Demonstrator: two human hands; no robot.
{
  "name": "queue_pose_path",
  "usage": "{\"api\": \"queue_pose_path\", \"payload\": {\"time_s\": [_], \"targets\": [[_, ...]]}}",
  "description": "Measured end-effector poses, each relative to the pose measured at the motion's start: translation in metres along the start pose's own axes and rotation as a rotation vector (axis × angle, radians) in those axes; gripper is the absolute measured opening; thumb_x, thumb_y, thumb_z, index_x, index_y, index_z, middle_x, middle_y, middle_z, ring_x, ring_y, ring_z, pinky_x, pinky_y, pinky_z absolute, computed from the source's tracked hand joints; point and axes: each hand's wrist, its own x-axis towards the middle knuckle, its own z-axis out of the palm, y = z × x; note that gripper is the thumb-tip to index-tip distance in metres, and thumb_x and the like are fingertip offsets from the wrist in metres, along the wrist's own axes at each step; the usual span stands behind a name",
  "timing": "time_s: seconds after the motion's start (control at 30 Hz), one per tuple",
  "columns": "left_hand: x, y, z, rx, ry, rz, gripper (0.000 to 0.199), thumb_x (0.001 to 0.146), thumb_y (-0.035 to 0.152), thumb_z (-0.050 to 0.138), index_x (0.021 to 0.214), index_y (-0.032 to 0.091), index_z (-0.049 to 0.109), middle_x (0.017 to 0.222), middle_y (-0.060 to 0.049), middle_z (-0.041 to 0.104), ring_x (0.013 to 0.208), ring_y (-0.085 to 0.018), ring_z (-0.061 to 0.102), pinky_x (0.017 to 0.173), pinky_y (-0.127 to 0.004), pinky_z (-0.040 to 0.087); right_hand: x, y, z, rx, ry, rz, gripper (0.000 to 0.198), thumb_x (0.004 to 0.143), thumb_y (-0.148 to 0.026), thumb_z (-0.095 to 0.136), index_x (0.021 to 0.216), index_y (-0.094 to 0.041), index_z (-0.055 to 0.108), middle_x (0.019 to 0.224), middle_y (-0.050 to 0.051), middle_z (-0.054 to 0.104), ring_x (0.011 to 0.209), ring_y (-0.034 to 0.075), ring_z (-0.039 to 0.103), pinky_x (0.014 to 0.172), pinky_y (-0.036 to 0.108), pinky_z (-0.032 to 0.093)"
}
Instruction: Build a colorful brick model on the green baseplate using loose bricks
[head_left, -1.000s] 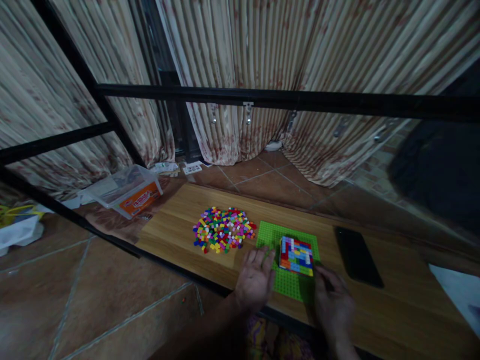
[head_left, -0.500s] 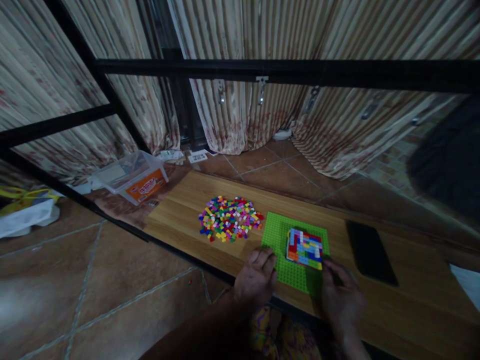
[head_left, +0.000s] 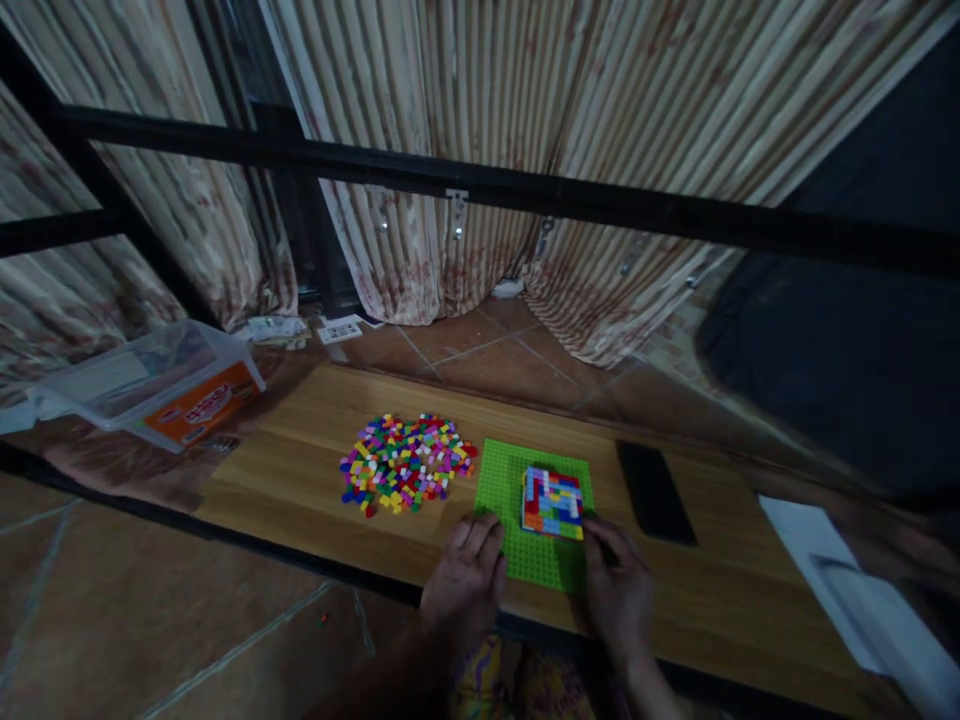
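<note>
A green studded baseplate (head_left: 536, 568) lies on the wooden table. On it stands a low, squarish block of colourful toy bricks (head_left: 553, 502), built in red, blue, white, orange and yellow. My left hand (head_left: 465, 572) rests at the baseplate's near left edge, its fingers curled together over that edge. At the right side, my right hand (head_left: 621, 585) is bent inward, with the index finger and thumb close to the block's near right corner. What its fingertips pinch, if anything, is too dark to make out. Left of the baseplate spreads a pile of loose toy bricks (head_left: 405, 462).
A black phone-like slab (head_left: 655, 492) lies right of the baseplate on the table (head_left: 300, 500). White paper (head_left: 817, 570) is at the far right. A clear plastic box (head_left: 150, 385) with an orange label stands left of the table. A black metal bar (head_left: 510, 185) crosses beyond it.
The view has swung to the right, so everything sits further left in the picture. Both hands keep about the same places at the baseplate, and the brick block stays put.
</note>
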Motion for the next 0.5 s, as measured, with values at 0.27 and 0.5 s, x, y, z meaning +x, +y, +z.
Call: {"api": "queue_pose_path", "payload": {"time_s": [0.27, 0.5], "targets": [[-0.001, -0.010, 0.010, 0.060, 0.115, 0.086, 0.030, 0.091, 0.017, 0.045, 0.118, 0.014, 0.058, 0.118, -0.011, 0.064, 0.110, -0.024, 0.059, 0.094, -0.040, 0.053, 0.056, 0.020, -0.041, -0.479, 0.205, 0.127, 0.079, 0.078, -0.067, 0.047, 0.127, -0.006, 0.053, 0.121, 0.025, 0.058, 0.117, 0.039, 0.050, 0.095, 0.051, 0.040], [0.000, -0.020, 0.011, 0.108, 0.096, 0.133, 0.031, 0.092, 0.018, 0.043, 0.119, 0.015, 0.057, 0.118, -0.010, 0.065, 0.110, -0.022, 0.061, 0.091, -0.037, 0.055, 0.116, 0.023, -0.035, -0.774, -0.012, 0.557, 0.103, 0.061, -0.079, 0.057, 0.130, -0.003, 0.047, 0.127, 0.030, 0.050, 0.121, 0.045, 0.044, 0.093, 0.054, 0.038]]}}
